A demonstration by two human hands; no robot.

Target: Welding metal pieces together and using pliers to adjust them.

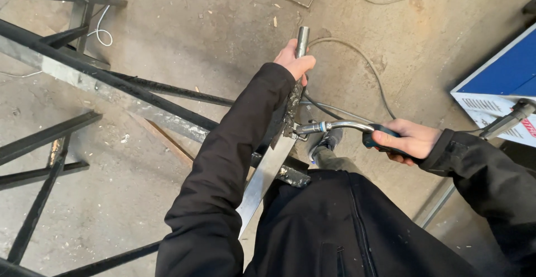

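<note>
Left hand (295, 60) is wrapped tight around a round steel tube (302, 36), top end poking out at 12 o'clock above the fist. Grip looks like a brace, likely to keep the tube from shifting against the piece below it.

Right hand (406, 138) is closed around the dark handle of a MIG welding torch (340, 126), coming in from 3 o'clock. Curved neck runs toward 9 o'clock, so the nozzle sits right at the joint where the tube meets a flat, bright steel bar (262, 176). Nozzle looks touching or just off the metal; can't tell which. No arc visible.

The flat bar runs down toward 7 o'clock, between the two black sleeves, and disappears under the left forearm. Rough, spattery weld beads show on the tube just below the left hand.

The torch cable (368, 65) loops across the concrete floor (195, 26) from 12 to 3 o'clock, slack, so it isn't dragging on the torch hand.

A black square-tube frame (111, 87) fills the 9 o'clock side, crossing under the left arm. A blue and white machine housing (502, 87) sits at 3 o'clock, close to the right elbow. A shoe (326, 143) shows just beneath the torch neck.
</note>
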